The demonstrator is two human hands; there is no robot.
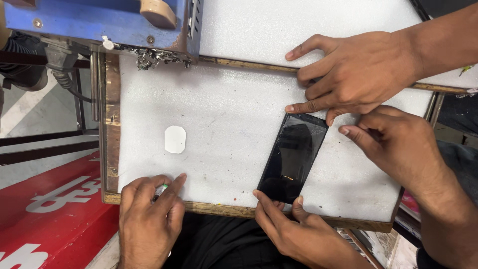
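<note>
Four hands (149,219), one black phone (294,157), one white octagonal sticker (175,139), one foam-topped wooden board (224,119).
</note>
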